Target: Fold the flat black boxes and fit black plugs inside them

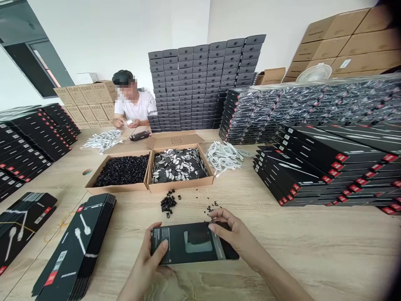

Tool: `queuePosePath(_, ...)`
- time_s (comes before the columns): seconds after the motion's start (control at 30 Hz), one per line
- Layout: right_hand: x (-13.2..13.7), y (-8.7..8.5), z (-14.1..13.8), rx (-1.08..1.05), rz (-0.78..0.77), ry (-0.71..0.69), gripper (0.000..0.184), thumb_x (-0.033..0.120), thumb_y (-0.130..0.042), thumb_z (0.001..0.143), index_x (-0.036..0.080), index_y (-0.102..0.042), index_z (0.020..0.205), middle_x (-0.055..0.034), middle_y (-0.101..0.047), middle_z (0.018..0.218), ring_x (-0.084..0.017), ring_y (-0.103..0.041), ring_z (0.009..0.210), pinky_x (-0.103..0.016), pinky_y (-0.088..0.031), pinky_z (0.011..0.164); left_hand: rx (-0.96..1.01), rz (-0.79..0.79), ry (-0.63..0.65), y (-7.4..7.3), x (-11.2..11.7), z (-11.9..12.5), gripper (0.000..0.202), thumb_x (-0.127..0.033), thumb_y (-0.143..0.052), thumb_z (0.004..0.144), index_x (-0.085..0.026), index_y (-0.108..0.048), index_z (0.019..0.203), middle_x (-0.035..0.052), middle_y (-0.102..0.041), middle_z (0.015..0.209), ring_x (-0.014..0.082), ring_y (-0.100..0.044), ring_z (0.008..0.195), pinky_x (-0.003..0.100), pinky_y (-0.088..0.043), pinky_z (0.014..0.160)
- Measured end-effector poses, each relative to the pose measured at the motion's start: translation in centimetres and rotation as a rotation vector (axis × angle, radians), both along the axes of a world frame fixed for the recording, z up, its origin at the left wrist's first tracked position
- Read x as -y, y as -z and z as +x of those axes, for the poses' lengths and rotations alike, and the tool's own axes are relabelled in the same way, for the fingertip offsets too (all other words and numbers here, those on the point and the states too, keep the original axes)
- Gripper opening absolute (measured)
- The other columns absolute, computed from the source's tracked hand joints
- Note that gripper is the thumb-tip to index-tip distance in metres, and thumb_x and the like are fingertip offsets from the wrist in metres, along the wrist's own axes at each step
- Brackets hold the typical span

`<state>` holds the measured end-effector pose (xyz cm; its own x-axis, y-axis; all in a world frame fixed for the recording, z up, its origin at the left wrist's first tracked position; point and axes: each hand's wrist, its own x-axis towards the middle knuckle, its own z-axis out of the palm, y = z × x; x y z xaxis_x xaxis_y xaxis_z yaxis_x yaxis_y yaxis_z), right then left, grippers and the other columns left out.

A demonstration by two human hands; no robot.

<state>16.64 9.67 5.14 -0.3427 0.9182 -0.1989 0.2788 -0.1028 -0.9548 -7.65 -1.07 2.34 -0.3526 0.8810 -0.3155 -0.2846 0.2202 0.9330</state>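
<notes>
Pressing its thumb down, the left hand [145, 257] is gripping a black cardboard package [191, 244], and the right hand [233, 230] is spreading across its top edge, in front of the kraft trays [119, 188]. Flat sleeves [75, 244] are lying left of the trays, and what look like finished boxes [313, 167] are standing stacked to their right.

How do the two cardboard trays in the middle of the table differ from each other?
The left-hand tray holds small black bits, the right-hand tray flatter black-and-white pieces. The left-hand tray's load looks uniformly dark, the right-hand tray's mottled. Both are open brown cardboard trays, side by side.
</notes>
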Motion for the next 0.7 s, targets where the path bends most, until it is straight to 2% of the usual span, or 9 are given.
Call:
queuePosePath(0.07, -0.1, -0.2, -0.2, 0.008, 0.017, -0.001, 0.048, 0.050, -0.071, 0.076, 0.024, -0.055, 0.113, -0.0033, -0.062, 0.097, -0.023, -0.058, 0.095, -0.036, -0.044, 0.084, -0.035, -0.004, 0.209, 0.4, 1.0, -0.5, 0.049, -0.050, -0.076, 0.071, -0.024, -0.054, 0.106, 0.0008, -0.064, 0.087, 0.0149, -0.060, 0.070, 0.024, -0.047, 0.059)
queuePosePath(0.13, 0.1, -0.8, -0.5, -0.036, -0.031, -0.142, 0.060, 0.044, -0.075, 0.074, 0.025, -0.049, 0.124, -0.0006, -0.062, 0.093, -0.020, -0.059, 0.085, -0.031, -0.045, 0.076, -0.035, 0.006, 0.472, 0.3, 1.6, -1.0, 0.040, -0.046, -0.079, 0.069, -0.021, -0.056, 0.090, -0.0006, -0.061, 0.082, 0.0141, -0.056, 0.073, 0.024, -0.042, 0.065)
queuePosePath(0.17, 0.3, -1.1, -0.8, -0.066, -0.059, -0.234, 0.065, 0.041, -0.077, 0.072, 0.026, -0.046, 0.128, 0.0008, -0.062, 0.090, -0.019, -0.059, 0.081, -0.030, -0.045, 0.072, -0.029, -0.006, 0.603, 0.0, 1.7, -1.2, 0.038, -0.044, -0.080, 0.069, -0.020, -0.057, 0.087, -0.0005, -0.061, 0.082, 0.0144, -0.055, 0.074, 0.024, -0.041, 0.066)
queuePosePath(0.23, 0.7, -1.9, -1.5, -0.114, -0.075, -0.388, 0.071, 0.035, -0.080, 0.070, 0.028, -0.044, 0.131, 0.0021, -0.063, 0.089, -0.018, -0.060, 0.080, -0.028, -0.045, 0.071, 0.008, -0.034, 0.799, -0.8, 1.4, -1.0, 0.040, -0.045, -0.079, 0.069, -0.020, -0.061, 0.095, 0.0011, -0.062, 0.088, 0.0166, -0.055, 0.078, 0.026, -0.041, 0.071)
queuePosePath(0.33, 0.9, -2.8, -2.7, -0.135, -0.055, -0.509, 0.078, 0.031, -0.083, 0.066, 0.030, -0.044, 0.134, 0.0024, -0.064, 0.088, -0.019, -0.060, 0.084, -0.029, -0.044, 0.074, 0.153, -0.031, 0.945, -2.1, 0.0, 0.3, 0.052, -0.047, -0.081, 0.064, -0.018, -0.067, 0.105, 0.0032, -0.064, 0.089, 0.0198, -0.056, 0.081, 0.030, -0.042, 0.076)
queuePosePath(0.4, 0.7, -3.0, -3.0, -0.177, -0.059, -0.514, 0.080, 0.037, -0.083, 0.068, 0.030, -0.043, 0.137, 0.0020, -0.063, 0.087, -0.018, -0.058, 0.080, -0.029, -0.043, 0.071, 0.261, -0.067, 0.924, -2.6, -0.8, 1.5, 0.050, -0.045, -0.083, 0.062, -0.014, -0.070, 0.099, 0.0040, -0.065, 0.083, 0.0191, -0.057, 0.077, 0.029, -0.042, 0.074)
queuePosePath(0.53, -0.2, -2.8, -2.2, -0.259, -0.038, -0.349, 0.049, 0.053, -0.062, 0.086, 0.026, -0.055, 0.126, 0.0006, -0.055, 0.084, -0.016, -0.051, 0.078, -0.030, -0.040, 0.072, 0.336, -0.122, 0.692, -2.8, -1.2, 2.7, 0.039, -0.038, -0.084, 0.062, -0.011, -0.072, 0.087, 0.0020, -0.063, 0.072, 0.0125, -0.053, 0.064, 0.022, -0.039, 0.062)
queuePosePath(0.6, -0.3, -2.6, -1.8, -0.269, -0.076, -0.292, 0.041, 0.052, -0.063, 0.086, 0.025, -0.061, 0.117, 0.0004, -0.054, 0.084, -0.016, -0.051, 0.080, -0.030, -0.039, 0.075, 0.337, -0.123, 0.669, -2.6, -1.0, 2.9, 0.036, -0.036, -0.084, 0.063, -0.010, -0.072, 0.086, 0.0013, -0.062, 0.069, 0.0106, -0.051, 0.060, 0.021, -0.038, 0.059)
queuePosePath(0.7, 0.0, -2.4, -1.9, -0.321, -0.197, -0.230, 0.039, 0.050, -0.070, 0.081, 0.026, -0.064, 0.111, 0.0013, -0.055, 0.082, -0.016, -0.052, 0.077, -0.029, -0.039, 0.072, 0.330, -0.164, 0.628, -2.1, -0.6, 2.9, 0.040, -0.037, -0.085, 0.061, -0.012, -0.072, 0.089, 0.0023, -0.066, 0.072, 0.0127, -0.056, 0.063, 0.023, -0.041, 0.062)
